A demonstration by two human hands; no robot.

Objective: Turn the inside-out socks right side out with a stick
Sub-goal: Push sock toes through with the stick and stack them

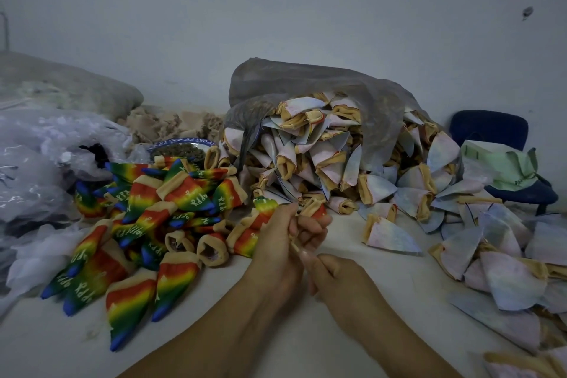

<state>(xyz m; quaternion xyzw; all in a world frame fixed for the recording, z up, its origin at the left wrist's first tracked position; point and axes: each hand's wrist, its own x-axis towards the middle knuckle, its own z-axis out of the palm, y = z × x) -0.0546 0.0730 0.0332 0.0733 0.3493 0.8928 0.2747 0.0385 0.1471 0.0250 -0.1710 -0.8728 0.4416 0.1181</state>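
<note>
My left hand [283, 242] grips a rainbow sock [316, 210] at the middle of the white table; its red and tan end sticks out above my fingers. A thin pale stick [299, 250] runs from that sock down into my right hand [334, 275], which is closed around its lower end. Left of my hands lies a heap of rainbow socks [147, 224], bright side out. Behind and to the right spreads a heap of pale inside-out socks [337, 163] with tan cuffs.
A grey sack [306, 80] spills the pale socks against the wall. Clear plastic bags [40, 163] pile at the left. A blue-rimmed bowl [181, 147] sits behind the rainbow heap. A dark blue chair [494, 132] with green cloth stands at the right.
</note>
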